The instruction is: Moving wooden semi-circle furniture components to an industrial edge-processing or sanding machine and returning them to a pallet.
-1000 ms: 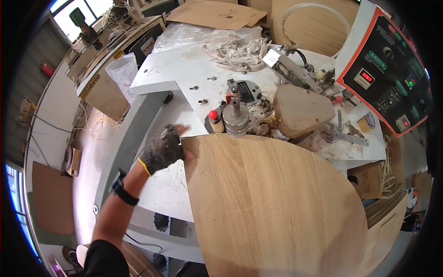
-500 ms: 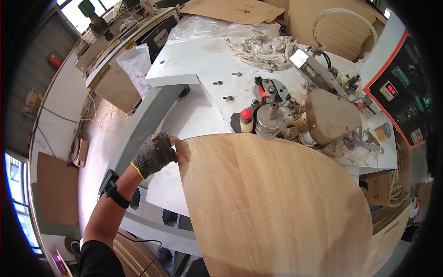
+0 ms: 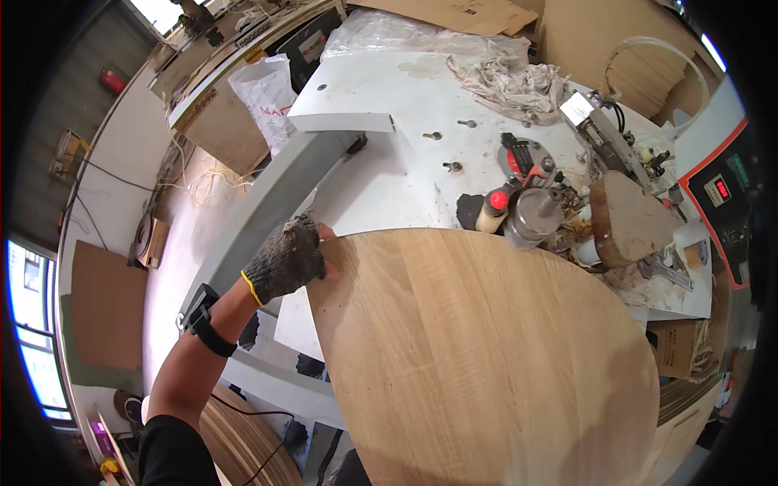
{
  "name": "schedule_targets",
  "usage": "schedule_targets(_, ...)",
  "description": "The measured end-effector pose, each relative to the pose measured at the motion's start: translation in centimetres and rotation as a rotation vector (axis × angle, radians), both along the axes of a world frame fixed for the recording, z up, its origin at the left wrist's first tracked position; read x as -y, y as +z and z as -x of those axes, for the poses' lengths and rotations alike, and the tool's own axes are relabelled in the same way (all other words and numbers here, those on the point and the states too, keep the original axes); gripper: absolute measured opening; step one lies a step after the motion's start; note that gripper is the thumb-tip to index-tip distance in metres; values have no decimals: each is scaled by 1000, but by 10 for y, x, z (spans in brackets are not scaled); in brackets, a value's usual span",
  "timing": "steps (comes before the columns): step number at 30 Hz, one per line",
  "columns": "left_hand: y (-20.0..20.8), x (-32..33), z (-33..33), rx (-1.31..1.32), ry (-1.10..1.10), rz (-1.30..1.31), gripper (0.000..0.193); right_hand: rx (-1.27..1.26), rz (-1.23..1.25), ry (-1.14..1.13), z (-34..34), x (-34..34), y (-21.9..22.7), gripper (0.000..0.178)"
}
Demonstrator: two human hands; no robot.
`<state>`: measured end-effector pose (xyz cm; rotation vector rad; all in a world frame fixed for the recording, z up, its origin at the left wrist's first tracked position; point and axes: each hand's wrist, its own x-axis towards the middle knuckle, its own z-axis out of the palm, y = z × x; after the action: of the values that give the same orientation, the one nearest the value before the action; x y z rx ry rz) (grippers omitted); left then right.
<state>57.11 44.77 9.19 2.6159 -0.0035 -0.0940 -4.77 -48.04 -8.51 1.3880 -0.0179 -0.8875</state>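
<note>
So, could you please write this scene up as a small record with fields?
Left hand: gloved, thumb bare, touching the far left corner of the wood-grain board
Right hand: not in view
Board outline: curved along its right side
Near the board's far edge: metal cylinder, red-capped bottle
Worktable: white, crumpled cloth toward the back
Control panel: red-bordered, at right, display lit
</note>
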Motion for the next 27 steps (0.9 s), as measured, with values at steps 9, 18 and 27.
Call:
schedule_targets(9, -11, -68, 64, 69, 110, -195, 49, -55, 53, 54, 6, -2, 15, 42)
schedule_targets(18, -2, -100, 85, -90, 228, -48, 48, -143, 102, 130, 23, 3, 46, 42)
schedule_targets(27, 0, -131, 119, -100, 222, -44, 42, -151, 267, 468, 22, 11, 77, 45)
